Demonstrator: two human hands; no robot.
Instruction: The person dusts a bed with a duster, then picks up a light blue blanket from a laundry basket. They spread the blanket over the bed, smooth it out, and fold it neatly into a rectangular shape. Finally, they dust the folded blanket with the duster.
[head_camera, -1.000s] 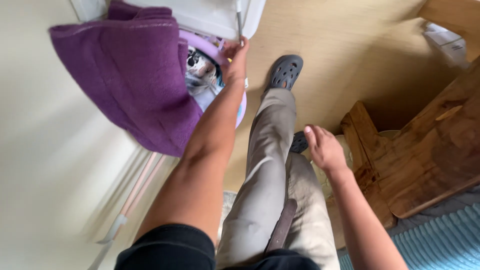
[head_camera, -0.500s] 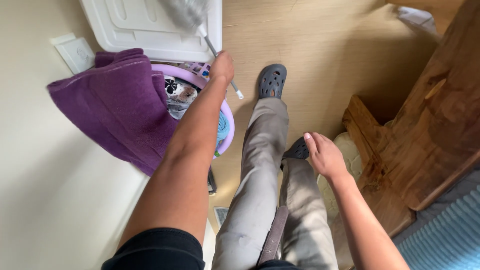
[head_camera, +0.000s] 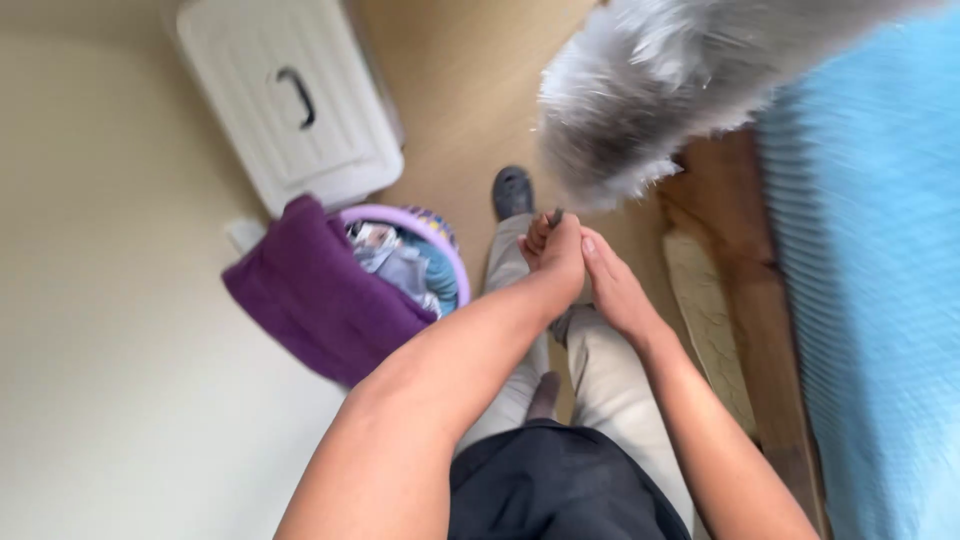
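A: What's nearest?

B: The person's own legs in beige trousers, and the 2 hands held together above them. The left hand (head_camera: 556, 255) is closed around the thin dark handle of a duster (head_camera: 650, 90). The right hand (head_camera: 612, 285) lies flat against the left one, fingers loosely extended; whether it grips the handle I cannot tell.

A: Where's the duster itself?

B: Its fluffy grey head rises up and to the right of the hands, blurred, in front of the blue bedding (head_camera: 880, 300) at the right.

A: Any containers?

B: 2. Left of the legs stands a round purple basket (head_camera: 452, 262), filled with crumpled clothes in grey, blue and white. A purple towel (head_camera: 315, 295) hangs over its left rim and down the outside. Farther off, just beyond the basket, sits a white box (head_camera: 285, 95) with its lid shut and a dark handle on top; its contents are hidden.

A: And farthest?

B: A grey clog (head_camera: 513, 190) on tan floor.
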